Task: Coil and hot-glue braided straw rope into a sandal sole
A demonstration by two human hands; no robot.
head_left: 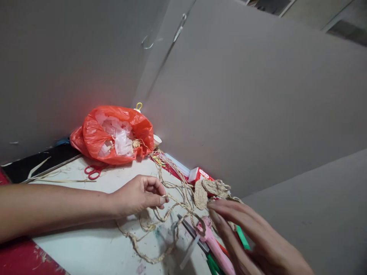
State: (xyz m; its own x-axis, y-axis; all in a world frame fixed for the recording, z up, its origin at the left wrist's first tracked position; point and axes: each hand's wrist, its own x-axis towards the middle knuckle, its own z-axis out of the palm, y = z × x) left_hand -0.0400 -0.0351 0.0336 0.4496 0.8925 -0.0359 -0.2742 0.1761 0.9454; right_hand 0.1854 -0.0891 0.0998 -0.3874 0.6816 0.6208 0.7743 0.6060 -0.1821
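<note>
My left hand [140, 194] pinches a braided straw cord [169, 212] between thumb and fingertips. Loose curves of the cord hang and lie over the white board [94, 236]. At the lower right, my right hand [255, 236] has its fingers stretched out, slightly blurred, and I see nothing held in it. Close beside its fingertips lie a pink glue gun [212, 242] with a clear glue stick [189, 252], and dark-bladed scissors [190, 229] with green handles. Small woven straw soles [200, 194] rest just beyond that hand, partly covered by it.
A red plastic bag [93, 133] with white scraps stands at the back, with a white cup [157, 140] beside it. Red-handled scissors [93, 172] and straw strips [63, 180] lie at left. A red-and-white box [197, 175] sits against the grey partition [243, 114].
</note>
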